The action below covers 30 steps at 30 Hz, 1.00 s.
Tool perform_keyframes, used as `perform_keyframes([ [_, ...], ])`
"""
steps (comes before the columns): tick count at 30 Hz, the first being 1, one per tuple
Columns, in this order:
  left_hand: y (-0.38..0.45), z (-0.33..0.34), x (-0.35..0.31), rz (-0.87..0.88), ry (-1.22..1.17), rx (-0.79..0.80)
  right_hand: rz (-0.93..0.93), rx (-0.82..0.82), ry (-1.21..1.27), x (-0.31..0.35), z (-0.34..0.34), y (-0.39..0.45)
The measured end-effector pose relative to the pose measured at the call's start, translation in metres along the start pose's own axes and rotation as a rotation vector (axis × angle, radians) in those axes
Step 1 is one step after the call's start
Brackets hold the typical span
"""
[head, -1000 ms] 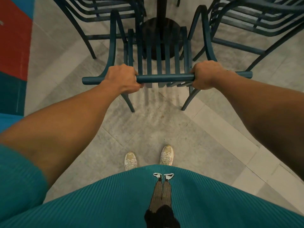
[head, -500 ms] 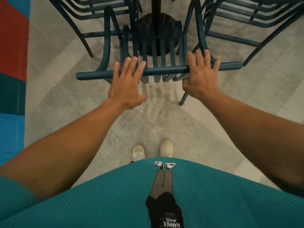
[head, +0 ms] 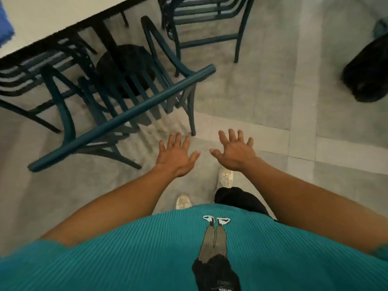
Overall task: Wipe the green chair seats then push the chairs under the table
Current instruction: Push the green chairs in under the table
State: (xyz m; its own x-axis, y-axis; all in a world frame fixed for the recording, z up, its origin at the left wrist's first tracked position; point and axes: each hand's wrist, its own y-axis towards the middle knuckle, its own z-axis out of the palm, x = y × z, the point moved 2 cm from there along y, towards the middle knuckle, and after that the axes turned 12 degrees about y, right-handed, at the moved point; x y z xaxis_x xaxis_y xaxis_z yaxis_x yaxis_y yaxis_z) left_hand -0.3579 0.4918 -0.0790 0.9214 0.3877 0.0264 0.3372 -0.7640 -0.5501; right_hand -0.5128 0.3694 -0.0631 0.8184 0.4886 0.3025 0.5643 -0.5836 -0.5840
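A dark green slatted chair (head: pixel 123 117) stands at the left, its seat tucked under the white table (head: pixel 52 19) and its top rail running diagonally. My left hand (head: pixel 175 154) hovers open over the floor, just right of the chair's back and clear of it. My right hand (head: pixel 234 151) is open beside it, fingers spread, holding nothing. A second green chair (head: pixel 206 17) stands at the top centre. A third green chair (head: pixel 19 80) sits under the table at the far left.
The table's black round base (head: pixel 126 68) shows through the chair slats. A black bag (head: pixel 369 70) lies on the grey tiled floor at the right. A blue cloth (head: pixel 5 28) rests on the table's left edge. My feet (head: pixel 225 177) stand below my hands.
Both hands let go of the chair's top rail, opened, and pulled back. The view swung right, so the chair now lies to my left under the table.
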Motion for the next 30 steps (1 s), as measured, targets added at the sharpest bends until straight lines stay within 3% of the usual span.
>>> perform_keyframes([
  [7,0.092,-0.057,-0.086,0.094,0.075,0.046,0.099,0.006,0.069,-0.099,-0.053,0.035],
  [14,0.19,-0.13,-0.184,0.039,0.084,0.11,0.088,-0.014,0.117,-0.207,-0.159,0.09],
  [23,0.325,-0.258,-0.302,0.049,0.034,0.014,0.106,-0.063,0.081,-0.325,-0.307,0.177],
  [30,0.462,-0.313,-0.36,0.047,0.043,0.021,0.117,-0.067,0.049,-0.4,-0.39,0.282],
])
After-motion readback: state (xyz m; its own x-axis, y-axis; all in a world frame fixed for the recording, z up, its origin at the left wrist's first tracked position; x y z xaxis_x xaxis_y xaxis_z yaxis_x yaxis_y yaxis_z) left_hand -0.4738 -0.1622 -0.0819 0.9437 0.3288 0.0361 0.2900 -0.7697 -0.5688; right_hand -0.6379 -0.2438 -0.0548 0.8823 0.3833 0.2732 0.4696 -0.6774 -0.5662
